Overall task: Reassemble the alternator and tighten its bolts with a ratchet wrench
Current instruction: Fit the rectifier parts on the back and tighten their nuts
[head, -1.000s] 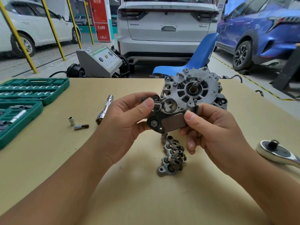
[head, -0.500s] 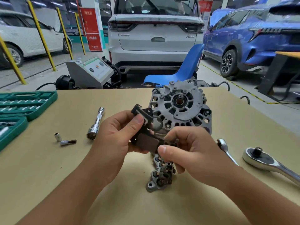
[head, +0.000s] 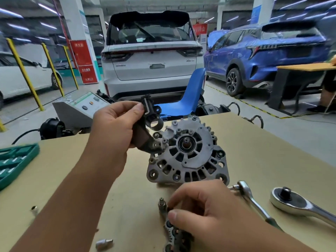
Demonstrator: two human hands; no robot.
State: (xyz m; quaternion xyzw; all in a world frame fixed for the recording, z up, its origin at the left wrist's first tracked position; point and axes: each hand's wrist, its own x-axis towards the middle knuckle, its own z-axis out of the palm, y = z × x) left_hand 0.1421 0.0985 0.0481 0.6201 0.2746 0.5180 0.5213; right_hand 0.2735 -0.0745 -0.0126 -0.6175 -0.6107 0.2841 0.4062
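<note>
On the tan table (head: 254,151) the alternator (head: 187,153) stands on its edge, its rear face turned toward the camera. Its housing is grey cast metal, ringed with cooling slots and small bolt heads, with mounting ears at the rim. At the centre a dark bearing recess shows the end of the shaft.

The left hand (head: 116,128) is raised above the table just left of the alternator, fingers and thumb curled round a dark plastic-and-metal part, the regulator and brush holder (head: 149,122). That part has a brown rectangular plate, a black connector end pointing up, and a round collar; its lower edge is close against the upper left of the housing, though whether it touches cannot be told.

The right hand (head: 203,210) is low in front of the alternator, palm down, fingers bent and thumb tip pressed onto the rectifier (head: 174,231), a grey finned piece with dark inserts lying flat near the table's front edge. A threaded stud stands up at its far end.

To the right lie two chrome ratchet wrenches: a slim one (head: 249,197) just beside the right hand, and a larger one (head: 294,202) with a round head farther right. A green socket case (head: 14,160) sits at the left edge, and a small socket (head: 103,243) lies near the front, blurred.
</note>
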